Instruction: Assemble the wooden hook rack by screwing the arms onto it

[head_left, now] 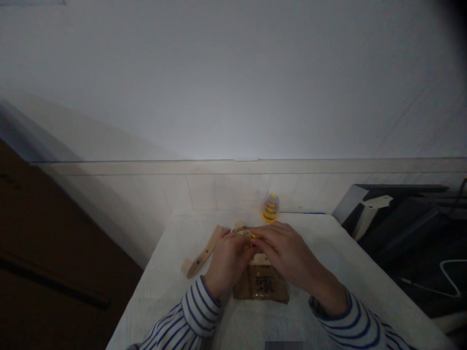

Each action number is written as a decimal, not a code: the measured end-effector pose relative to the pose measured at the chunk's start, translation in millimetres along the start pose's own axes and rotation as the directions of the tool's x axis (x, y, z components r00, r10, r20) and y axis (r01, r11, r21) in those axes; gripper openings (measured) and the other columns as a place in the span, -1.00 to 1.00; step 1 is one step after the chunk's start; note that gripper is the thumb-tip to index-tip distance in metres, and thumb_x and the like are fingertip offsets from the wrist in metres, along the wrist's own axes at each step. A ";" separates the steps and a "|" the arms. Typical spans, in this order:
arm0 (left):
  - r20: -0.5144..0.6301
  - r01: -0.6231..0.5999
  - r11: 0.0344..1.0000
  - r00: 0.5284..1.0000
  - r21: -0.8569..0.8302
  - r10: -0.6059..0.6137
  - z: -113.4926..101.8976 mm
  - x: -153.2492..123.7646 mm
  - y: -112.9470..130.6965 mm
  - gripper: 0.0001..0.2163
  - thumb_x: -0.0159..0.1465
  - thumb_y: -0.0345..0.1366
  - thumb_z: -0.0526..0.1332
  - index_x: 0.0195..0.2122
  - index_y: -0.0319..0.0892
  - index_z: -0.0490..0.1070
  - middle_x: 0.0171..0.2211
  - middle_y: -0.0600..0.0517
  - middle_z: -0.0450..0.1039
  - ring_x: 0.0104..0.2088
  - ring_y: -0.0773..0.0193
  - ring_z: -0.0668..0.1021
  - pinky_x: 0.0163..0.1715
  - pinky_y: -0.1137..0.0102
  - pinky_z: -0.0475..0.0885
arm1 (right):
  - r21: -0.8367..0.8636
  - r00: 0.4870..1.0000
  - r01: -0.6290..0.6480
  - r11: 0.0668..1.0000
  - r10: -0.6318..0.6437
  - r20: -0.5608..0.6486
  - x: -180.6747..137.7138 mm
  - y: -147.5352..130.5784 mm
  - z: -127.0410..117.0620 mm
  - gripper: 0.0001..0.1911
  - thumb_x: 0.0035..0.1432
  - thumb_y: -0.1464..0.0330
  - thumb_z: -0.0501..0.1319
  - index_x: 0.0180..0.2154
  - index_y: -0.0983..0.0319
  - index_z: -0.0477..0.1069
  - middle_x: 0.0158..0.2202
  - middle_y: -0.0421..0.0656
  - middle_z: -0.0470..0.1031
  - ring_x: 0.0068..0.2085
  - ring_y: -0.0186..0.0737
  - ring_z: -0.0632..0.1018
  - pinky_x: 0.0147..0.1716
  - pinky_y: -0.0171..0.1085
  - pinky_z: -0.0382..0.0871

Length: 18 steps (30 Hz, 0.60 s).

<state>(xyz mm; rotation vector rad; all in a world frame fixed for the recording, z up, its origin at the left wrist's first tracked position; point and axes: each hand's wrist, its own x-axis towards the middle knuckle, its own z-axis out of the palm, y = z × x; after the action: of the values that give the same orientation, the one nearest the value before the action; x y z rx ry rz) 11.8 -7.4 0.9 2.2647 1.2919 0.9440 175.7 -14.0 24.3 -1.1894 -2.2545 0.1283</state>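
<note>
My left hand (230,256) is closed, its fingers bent around a pale wooden piece (241,225) that is mostly hidden by both hands. Pinched at the fingertips of my right hand (292,250) is a small yellow thing (254,236), too covered to name, touching the wood. Both hands meet over a brown cardboard piece (260,283) with dark print and shiny tape. Left of my left hand lies a long wooden bar (205,253) with dark holes and a rounded end block; its far end passes behind the fingers.
A small clear bottle (270,208) with yellow liquid and a yellow tip stands by the wall behind my hands. White sheeting covers the table (146,296). Dark flat panels (412,233) and a white cable (443,277) are at the right; a dark brown wooden surface (54,253) is at the left.
</note>
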 end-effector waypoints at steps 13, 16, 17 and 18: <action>-0.035 0.064 0.997 0.997 0.040 -0.062 2.1 0.6 3.2 -0.93 0.19 -0.42 0.27 -0.42 -0.19 0.52 -0.42 0.02 0.57 -0.31 0.17 0.54 -0.18 0.28 0.35 | 0.020 0.999 -0.006 1.000 0.007 -0.036 1.4 3.7 5.1 -0.80 0.28 0.32 0.14 -0.13 0.22 0.46 -0.20 -0.11 0.59 -0.15 -0.12 0.54 -0.12 -0.11 0.36; -0.065 0.062 0.997 0.996 0.051 -0.059 5.5 0.4 1.1 -0.98 0.17 -0.39 0.30 -0.37 -0.17 0.53 -0.38 0.04 0.59 -0.28 0.15 0.55 -0.10 0.22 0.33 | 0.009 0.999 -0.002 1.000 0.003 -0.052 0.6 3.0 5.6 -0.81 0.27 0.34 0.14 -0.12 0.22 0.45 -0.19 -0.11 0.59 -0.15 -0.11 0.53 -0.12 -0.10 0.36; -0.071 0.070 0.996 0.995 0.060 -0.065 6.1 0.4 0.8 -0.98 0.17 -0.38 0.31 -0.36 -0.16 0.53 -0.38 0.04 0.59 -0.28 0.15 0.55 -0.07 0.19 0.31 | 0.004 0.998 -0.003 1.000 0.003 -0.056 0.4 2.5 5.5 -0.81 0.27 0.34 0.15 -0.12 0.23 0.45 -0.19 -0.11 0.59 -0.15 -0.11 0.53 -0.11 -0.09 0.36; -0.075 0.079 0.994 0.994 0.069 -0.073 6.4 0.5 0.8 -0.98 0.16 -0.36 0.32 -0.37 -0.16 0.53 -0.38 0.04 0.59 -0.29 0.14 0.55 -0.04 0.16 0.29 | -0.001 0.998 -0.002 1.000 0.002 -0.060 0.3 2.0 5.4 -0.81 0.27 0.34 0.15 -0.12 0.23 0.45 -0.19 -0.11 0.58 -0.15 -0.11 0.53 -0.11 -0.09 0.36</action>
<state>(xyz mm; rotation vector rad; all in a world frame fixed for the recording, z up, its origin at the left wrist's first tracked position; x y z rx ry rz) 16.9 -7.3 -2.9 2.2359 1.4549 0.9759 174.2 -11.6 19.3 -1.1806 -2.2012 0.0907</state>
